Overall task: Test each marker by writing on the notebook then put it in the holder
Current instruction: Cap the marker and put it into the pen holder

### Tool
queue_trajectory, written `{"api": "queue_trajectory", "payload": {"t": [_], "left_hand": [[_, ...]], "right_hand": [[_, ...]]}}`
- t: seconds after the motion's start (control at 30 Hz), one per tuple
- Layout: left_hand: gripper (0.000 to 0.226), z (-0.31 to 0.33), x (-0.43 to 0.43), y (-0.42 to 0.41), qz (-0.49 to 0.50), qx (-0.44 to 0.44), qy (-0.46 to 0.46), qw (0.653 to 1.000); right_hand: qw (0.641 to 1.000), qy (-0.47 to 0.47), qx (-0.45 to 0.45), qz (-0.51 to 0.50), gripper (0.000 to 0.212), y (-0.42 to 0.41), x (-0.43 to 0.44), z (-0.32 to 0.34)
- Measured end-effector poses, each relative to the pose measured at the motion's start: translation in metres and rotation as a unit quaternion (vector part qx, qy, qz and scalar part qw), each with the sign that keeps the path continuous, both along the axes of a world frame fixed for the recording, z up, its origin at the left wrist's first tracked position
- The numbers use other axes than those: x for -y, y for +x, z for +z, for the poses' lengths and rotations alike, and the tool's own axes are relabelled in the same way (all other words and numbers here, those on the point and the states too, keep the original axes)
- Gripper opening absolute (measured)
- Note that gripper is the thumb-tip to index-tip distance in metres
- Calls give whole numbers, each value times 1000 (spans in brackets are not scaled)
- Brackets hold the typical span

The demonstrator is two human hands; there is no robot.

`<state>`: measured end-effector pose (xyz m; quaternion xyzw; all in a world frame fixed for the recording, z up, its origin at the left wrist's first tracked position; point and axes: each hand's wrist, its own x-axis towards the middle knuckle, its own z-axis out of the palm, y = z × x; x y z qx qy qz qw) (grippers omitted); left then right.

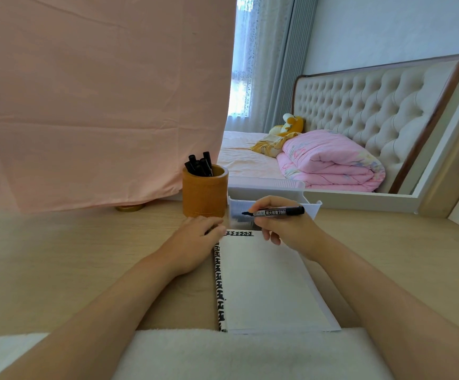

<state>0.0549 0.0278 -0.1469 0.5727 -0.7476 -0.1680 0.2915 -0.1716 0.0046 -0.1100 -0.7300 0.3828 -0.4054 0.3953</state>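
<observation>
We see soft, even daylight entering from the window (pixel 240 78) at upper centre, where it blows out to white glare. Shadows on the desk (pixel 58 256) are faint, and the notebook (pixel 266 283) looks bright. We notice mild overall softness and wide-angle bending along the right edge.

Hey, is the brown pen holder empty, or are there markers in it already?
Not empty. The brown holder stands upright, with several black markers sticking out of its open top.
</observation>
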Motion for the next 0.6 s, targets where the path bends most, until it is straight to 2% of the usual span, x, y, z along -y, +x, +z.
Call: {"api": "queue_trajectory", "payload": {"t": [0.1,0.23,0.37,0.47,0.6], "left_hand": [[35,2,2,10,31,-39,-13,999],[29,2,6,23,83,20,-21,996],[25,1,8,28,83,55,-11,995],[13,4,7,31,58,72,4,996],[9,8,4,36,46,35,-27,998]], "right_hand": [[999,23,-26,38,26,1,-3,9],[988,56,-68,124,46,1,-7,17],[976,132,-78,156,48,3,-11,25],[973,142,-85,161,41,5,-12,24],[981,43,-167,89,17,8,-10,22]]}}
